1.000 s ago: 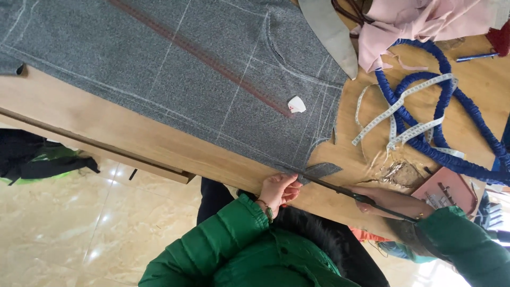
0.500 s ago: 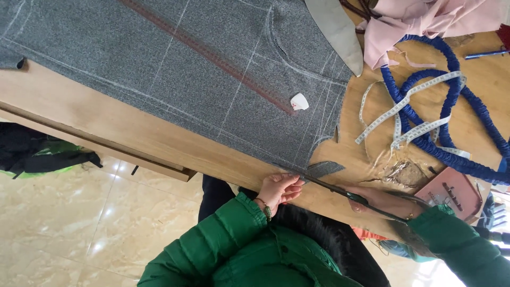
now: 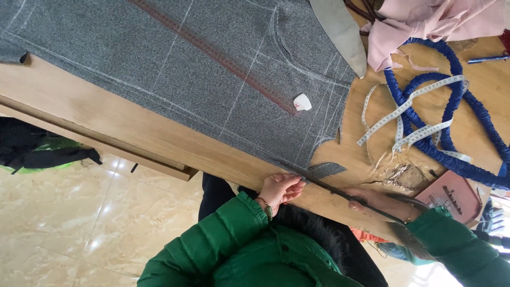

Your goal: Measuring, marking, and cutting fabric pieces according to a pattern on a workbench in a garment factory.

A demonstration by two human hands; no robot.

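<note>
A grey wool fabric [image 3: 175, 69] marked with white chalk lines lies flat on the wooden table [image 3: 133, 133]. My left hand [image 3: 280, 188] pinches the fabric's near edge at the table's rim. My right hand [image 3: 372, 200] grips long dark scissors [image 3: 340, 192], whose blades point left along that edge toward my left fingers. A small grey cut flap [image 3: 325, 170] lies just above the blades. A white piece of chalk [image 3: 302, 102] and a long reddish-brown ruler [image 3: 212, 53] rest on the fabric. Both my sleeves are green and padded.
To the right lie a white measuring tape [image 3: 404, 114], a coiled blue cord [image 3: 451, 138], pink cloth [image 3: 425, 21], a grey pattern piece [image 3: 340, 32], a blue pen [image 3: 486, 58] and a reddish box [image 3: 451, 194]. A black and green bag [image 3: 37, 151] sits on the tiled floor.
The view has shifted slightly. Both hands and the scissors stay at the fabric's near edge, with no clear movement.
</note>
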